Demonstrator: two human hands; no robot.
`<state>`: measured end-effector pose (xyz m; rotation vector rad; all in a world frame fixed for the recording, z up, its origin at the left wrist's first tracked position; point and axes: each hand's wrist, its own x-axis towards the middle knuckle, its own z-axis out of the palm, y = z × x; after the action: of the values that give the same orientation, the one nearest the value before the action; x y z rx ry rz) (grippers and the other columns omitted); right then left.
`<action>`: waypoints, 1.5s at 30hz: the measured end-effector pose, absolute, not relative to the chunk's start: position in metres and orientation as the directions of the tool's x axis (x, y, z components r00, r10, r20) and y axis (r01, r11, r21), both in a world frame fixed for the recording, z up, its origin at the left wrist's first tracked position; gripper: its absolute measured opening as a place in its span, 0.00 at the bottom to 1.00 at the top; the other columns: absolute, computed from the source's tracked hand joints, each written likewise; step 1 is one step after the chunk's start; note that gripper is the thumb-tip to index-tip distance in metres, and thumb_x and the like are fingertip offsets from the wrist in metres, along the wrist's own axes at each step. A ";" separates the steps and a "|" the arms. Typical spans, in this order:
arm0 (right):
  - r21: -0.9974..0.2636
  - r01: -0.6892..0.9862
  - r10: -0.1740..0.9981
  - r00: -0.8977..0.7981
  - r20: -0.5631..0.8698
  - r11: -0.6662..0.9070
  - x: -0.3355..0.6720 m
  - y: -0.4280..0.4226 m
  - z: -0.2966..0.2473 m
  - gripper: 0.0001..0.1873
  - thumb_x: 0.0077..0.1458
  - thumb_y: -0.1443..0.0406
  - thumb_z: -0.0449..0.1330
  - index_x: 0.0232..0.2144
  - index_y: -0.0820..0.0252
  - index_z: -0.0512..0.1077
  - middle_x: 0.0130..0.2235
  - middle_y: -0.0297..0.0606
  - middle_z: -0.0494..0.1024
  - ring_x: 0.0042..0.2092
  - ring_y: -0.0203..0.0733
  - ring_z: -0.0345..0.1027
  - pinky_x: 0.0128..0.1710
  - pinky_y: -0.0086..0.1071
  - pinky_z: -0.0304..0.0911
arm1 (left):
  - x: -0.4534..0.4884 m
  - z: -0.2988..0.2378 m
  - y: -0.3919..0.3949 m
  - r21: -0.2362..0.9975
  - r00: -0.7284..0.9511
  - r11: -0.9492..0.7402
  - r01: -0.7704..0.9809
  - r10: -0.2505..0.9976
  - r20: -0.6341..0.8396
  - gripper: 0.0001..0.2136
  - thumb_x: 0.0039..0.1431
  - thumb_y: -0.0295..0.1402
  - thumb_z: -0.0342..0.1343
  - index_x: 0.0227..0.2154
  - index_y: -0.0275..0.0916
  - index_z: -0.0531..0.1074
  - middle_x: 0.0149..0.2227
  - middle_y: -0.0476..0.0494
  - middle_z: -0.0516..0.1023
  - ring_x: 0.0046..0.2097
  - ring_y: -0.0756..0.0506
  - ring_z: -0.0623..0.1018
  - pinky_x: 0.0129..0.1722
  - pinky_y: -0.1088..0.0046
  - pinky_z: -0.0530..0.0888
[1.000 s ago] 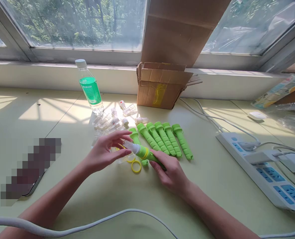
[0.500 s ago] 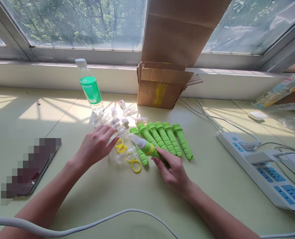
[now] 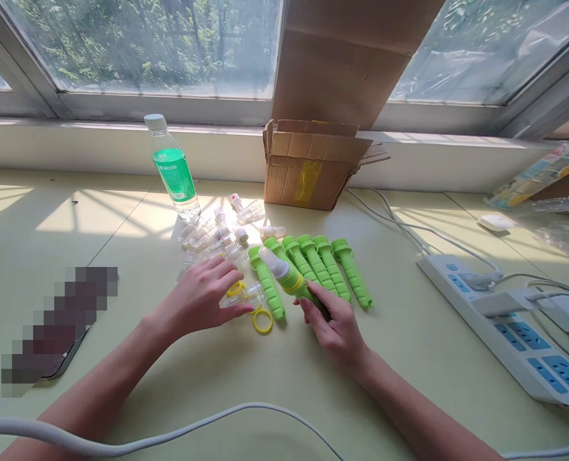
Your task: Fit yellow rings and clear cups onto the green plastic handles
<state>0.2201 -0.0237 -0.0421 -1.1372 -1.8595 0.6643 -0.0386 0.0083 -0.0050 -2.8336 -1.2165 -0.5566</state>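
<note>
My right hand (image 3: 338,323) is closed round a green plastic tube (image 3: 294,282) shaped like a small torch handle. This tube has a yellow ring at its neck and a white piece with a clear ribbed tip on top, tilted up to the left. My left hand (image 3: 205,293) holds nothing that I can see, its thumb and fingers apart over a clear ribbed plastic cap (image 3: 249,296) and the yellow rings (image 3: 263,321). Several more green tubes (image 3: 355,274) lie in a row behind my right hand. Clear caps and white pieces (image 3: 221,219) lie in a loose pile beyond my left hand.
A water bottle (image 3: 175,173) stands behind the pile, with an open cardboard box (image 3: 308,169) near the window ledge. To the right lies a power strip (image 3: 519,346) with cables. A phone (image 3: 66,358), partly blurred out, is at left. One white cable (image 3: 246,406) crosses in front.
My left hand has moved right and slightly down, from the clear pile to the cap and yellow rings. My right hand has shifted slightly right with the green tube, whose tip points up more.
</note>
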 end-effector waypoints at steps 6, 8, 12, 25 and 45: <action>-0.777 0.446 0.896 -0.234 0.378 0.445 0.221 -0.024 -0.043 0.15 0.61 0.64 0.53 0.49 0.60 0.69 0.28 0.37 0.74 0.29 0.40 0.69 0.27 0.32 0.65 | -0.034 -0.004 0.007 0.215 0.649 -0.715 0.666 0.697 0.306 0.11 0.58 0.42 0.54 0.30 0.39 0.72 0.32 0.43 0.76 0.37 0.44 0.74 0.41 0.64 0.69; -0.779 0.443 0.897 -0.229 0.379 0.443 0.221 -0.024 -0.043 0.15 0.61 0.64 0.53 0.49 0.61 0.70 0.28 0.37 0.74 0.29 0.40 0.69 0.28 0.32 0.65 | -0.037 -0.005 0.008 0.280 0.597 -0.682 0.675 0.728 0.336 0.10 0.58 0.41 0.54 0.32 0.39 0.71 0.32 0.44 0.76 0.36 0.44 0.75 0.42 0.64 0.69; -0.786 0.446 0.903 -0.223 0.367 0.429 0.221 -0.025 -0.043 0.15 0.61 0.63 0.53 0.49 0.61 0.70 0.28 0.38 0.74 0.30 0.40 0.69 0.29 0.33 0.65 | -0.044 -0.006 0.012 0.462 0.417 -0.554 0.692 0.830 0.371 0.11 0.57 0.41 0.55 0.38 0.39 0.70 0.32 0.45 0.77 0.35 0.46 0.76 0.37 0.69 0.71; -0.785 0.450 0.904 -0.234 0.358 0.427 0.221 -0.025 -0.044 0.13 0.60 0.64 0.54 0.45 0.62 0.70 0.34 0.43 0.77 0.34 0.43 0.71 0.31 0.34 0.67 | -0.044 0.010 0.010 0.905 -0.013 -0.271 0.327 0.957 0.291 0.13 0.58 0.43 0.55 0.37 0.38 0.72 0.23 0.50 0.72 0.26 0.51 0.73 0.27 0.77 0.72; -0.647 0.491 0.812 -0.356 0.462 0.583 0.219 -0.025 -0.046 0.18 0.57 0.69 0.56 0.51 0.58 0.67 0.39 0.41 0.78 0.40 0.44 0.73 0.38 0.34 0.69 | -0.038 0.004 0.008 0.908 0.091 -0.341 0.244 0.940 0.328 0.10 0.54 0.36 0.60 0.37 0.39 0.71 0.29 0.50 0.71 0.30 0.53 0.72 0.29 0.79 0.73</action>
<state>0.2191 -0.0250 -0.0456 -1.0364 -2.0235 0.5172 -0.0381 0.0082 0.0040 -2.6781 -1.8737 -2.0480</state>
